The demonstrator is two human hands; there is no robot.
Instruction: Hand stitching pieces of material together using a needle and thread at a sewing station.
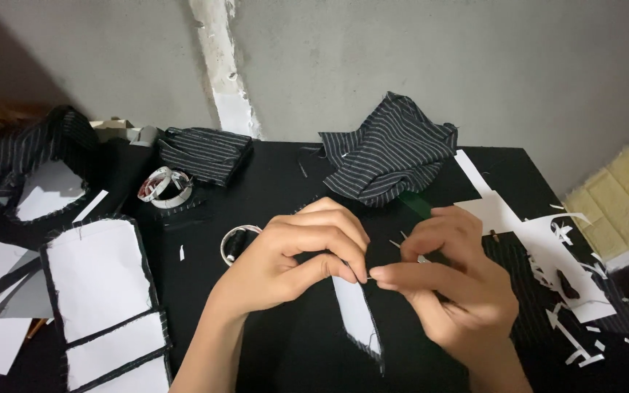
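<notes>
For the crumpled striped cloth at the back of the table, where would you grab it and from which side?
Judging by its pose, pinch the raised peak of the crumpled striped cloth from above. It stands up in loose folds, so a ridge there gives fingers something to close on, while the lower edges lie flat on the black table. Both the left hand and right hand are occupied nearer the camera.

Black desk, black-and-white cloth, white paper

Your desk [285,182] is plain black. The crumpled cloth [387,149] you see at the back is black with thin white stripes, as is the folded cloth [205,153] left of it. The piece [358,313] under your fingers is white, edged in black. The panels [100,280] at your left are white with black borders. The paper scraps [569,291] are white.
</notes>
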